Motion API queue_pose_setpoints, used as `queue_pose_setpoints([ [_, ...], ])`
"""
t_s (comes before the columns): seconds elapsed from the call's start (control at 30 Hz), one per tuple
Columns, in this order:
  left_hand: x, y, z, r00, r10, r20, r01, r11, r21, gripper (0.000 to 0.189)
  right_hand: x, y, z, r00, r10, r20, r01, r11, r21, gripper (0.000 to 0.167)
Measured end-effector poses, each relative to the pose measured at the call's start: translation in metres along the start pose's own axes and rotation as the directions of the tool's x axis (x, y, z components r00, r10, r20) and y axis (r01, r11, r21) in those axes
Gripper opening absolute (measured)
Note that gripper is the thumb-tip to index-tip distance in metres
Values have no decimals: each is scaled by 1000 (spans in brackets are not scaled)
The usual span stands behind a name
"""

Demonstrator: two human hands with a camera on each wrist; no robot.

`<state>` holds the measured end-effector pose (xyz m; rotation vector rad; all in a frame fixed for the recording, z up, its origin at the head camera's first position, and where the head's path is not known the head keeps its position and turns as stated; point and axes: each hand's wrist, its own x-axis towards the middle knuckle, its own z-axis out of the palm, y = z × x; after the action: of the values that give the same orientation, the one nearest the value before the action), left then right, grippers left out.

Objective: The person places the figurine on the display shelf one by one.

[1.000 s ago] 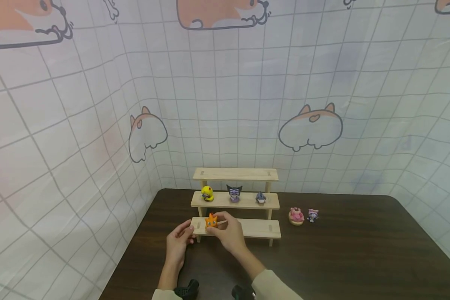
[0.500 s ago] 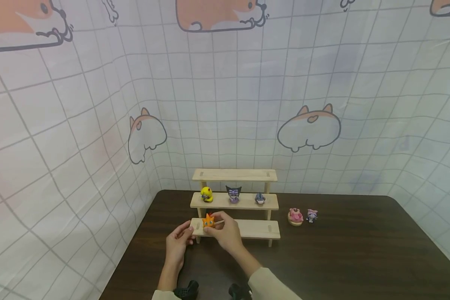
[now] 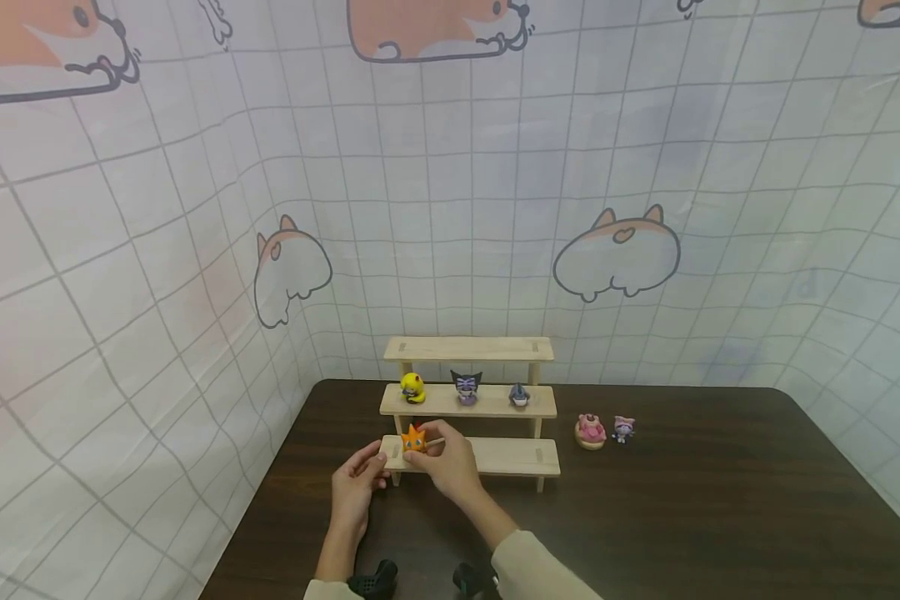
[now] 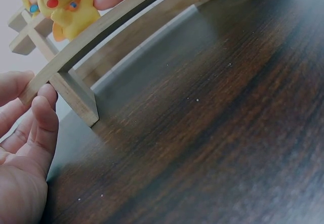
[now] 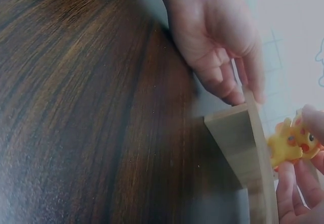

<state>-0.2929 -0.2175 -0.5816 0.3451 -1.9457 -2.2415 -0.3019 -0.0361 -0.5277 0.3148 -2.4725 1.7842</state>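
Observation:
A three-tier wooden display stand point(image 3: 513, 456) stands at the table's back. My left hand point(image 3: 354, 492) grips the left end of its lowest shelf; the left wrist view shows the thumb above and fingers point(image 4: 44, 120) underneath. Over that shelf's left part, my right hand point(image 3: 453, 462) pinches a small orange-yellow figurine point(image 3: 413, 439) with pointed spikes. In the left wrist view, the yellow figurine point(image 4: 76, 16) is upright at the shelf surface, its top partly covered by fingers. On the middle shelf sit a yellow figurine point(image 3: 412, 388), a purple-and-black figurine point(image 3: 467, 388) and a grey-blue figurine point(image 3: 520, 395).
Right of the stand, a pink figurine in a tan round base point(image 3: 590, 432) and a small pink-purple figurine point(image 3: 623, 429) rest on the dark wooden table point(image 3: 690, 500). A white gridded cloth point(image 3: 450, 208) with corgi drawings hangs behind and at the sides.
My right hand has shifted slightly left along the lowest shelf with the orange-yellow figurine. The left hand keeps its grip on the shelf end.

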Motion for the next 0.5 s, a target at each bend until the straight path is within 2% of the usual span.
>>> queue_pose_setpoints([
  [0.23, -2, 2, 1, 1000, 14, -4, -14, 1000, 3, 43, 1, 3, -1, 1000, 4, 11, -4, 1000, -12, 45],
  [0.5, -4, 1, 1, 999, 49, -15, -49, 999, 10, 42, -5, 10, -9, 1000, 1, 28, -2, 1000, 23, 48],
])
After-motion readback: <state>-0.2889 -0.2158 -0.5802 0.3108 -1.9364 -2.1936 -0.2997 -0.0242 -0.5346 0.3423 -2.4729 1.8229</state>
